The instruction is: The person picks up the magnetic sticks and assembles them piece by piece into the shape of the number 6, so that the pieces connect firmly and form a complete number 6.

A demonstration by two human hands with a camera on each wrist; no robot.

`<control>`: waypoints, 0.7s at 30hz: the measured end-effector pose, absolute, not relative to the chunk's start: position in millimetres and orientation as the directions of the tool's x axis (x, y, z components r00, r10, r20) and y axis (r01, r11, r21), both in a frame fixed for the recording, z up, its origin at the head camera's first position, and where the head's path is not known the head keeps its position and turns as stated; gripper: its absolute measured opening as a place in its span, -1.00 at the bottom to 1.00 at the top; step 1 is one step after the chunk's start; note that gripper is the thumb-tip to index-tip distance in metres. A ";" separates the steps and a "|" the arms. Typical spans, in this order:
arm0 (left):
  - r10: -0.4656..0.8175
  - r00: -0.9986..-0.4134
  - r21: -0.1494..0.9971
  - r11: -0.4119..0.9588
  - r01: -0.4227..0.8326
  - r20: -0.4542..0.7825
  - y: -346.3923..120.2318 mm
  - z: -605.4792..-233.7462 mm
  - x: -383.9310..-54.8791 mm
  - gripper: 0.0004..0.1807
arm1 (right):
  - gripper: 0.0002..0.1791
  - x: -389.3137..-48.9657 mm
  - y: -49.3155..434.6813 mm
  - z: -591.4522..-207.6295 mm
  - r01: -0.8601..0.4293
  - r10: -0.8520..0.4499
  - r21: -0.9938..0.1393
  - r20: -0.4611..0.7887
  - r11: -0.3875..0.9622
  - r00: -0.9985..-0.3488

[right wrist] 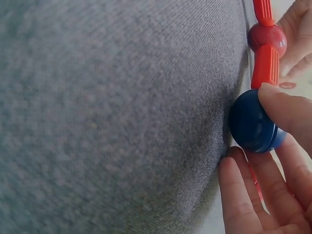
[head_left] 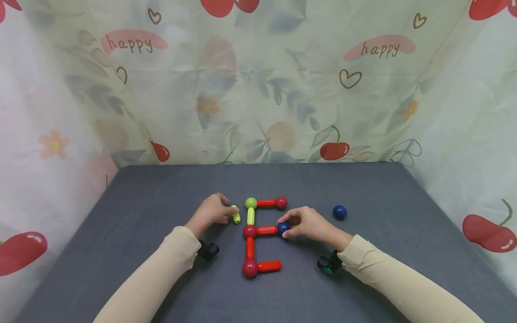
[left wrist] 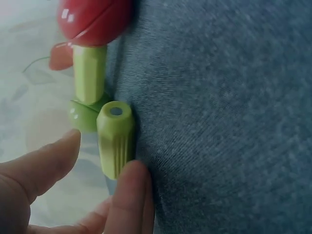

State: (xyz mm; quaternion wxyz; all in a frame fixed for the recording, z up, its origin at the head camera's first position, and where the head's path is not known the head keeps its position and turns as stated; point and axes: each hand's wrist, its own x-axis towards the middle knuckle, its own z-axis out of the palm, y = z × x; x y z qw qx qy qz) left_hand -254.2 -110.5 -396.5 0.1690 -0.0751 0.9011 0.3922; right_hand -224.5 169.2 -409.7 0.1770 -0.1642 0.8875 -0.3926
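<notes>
My right hand (head_left: 308, 224) pinches a blue ball (head_left: 284, 229) between thumb and fingers. In the right wrist view the blue ball (right wrist: 253, 122) meets the end of a red rod (right wrist: 266, 66). That rod joins a red ball (head_left: 250, 231) in an E-like figure of rods and balls lying on the table. My left hand (head_left: 213, 209) is beside a loose yellow-green rod (head_left: 236, 215), left of the figure. In the left wrist view one fingertip overlaps the lower end of this rod (left wrist: 115, 141), while another stands apart from it.
A second blue ball (head_left: 339, 212) lies to the right on the dark grey table (head_left: 161, 188). The figure's top has a green ball (head_left: 251, 203) and a red ball (head_left: 281, 202); its lowest red rod (head_left: 269, 266) has a bare right end. A patterned curtain (head_left: 250, 103) hangs behind.
</notes>
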 end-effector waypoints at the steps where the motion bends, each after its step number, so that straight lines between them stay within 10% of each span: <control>1: -0.004 -0.930 0.675 0.687 -0.271 -0.368 -108.9 -396.9 -255.1 -0.43 | -0.65 -224.5 169.4 -409.6 -0.150 -0.429 -0.755 -0.187 0.638 -0.884; 21: 0.035 -0.940 0.751 0.612 -0.249 -0.340 -111.5 -395.8 -241.6 -0.63 | -0.65 -225.8 169.9 -412.8 -0.141 -0.421 -0.760 -0.187 0.634 -0.887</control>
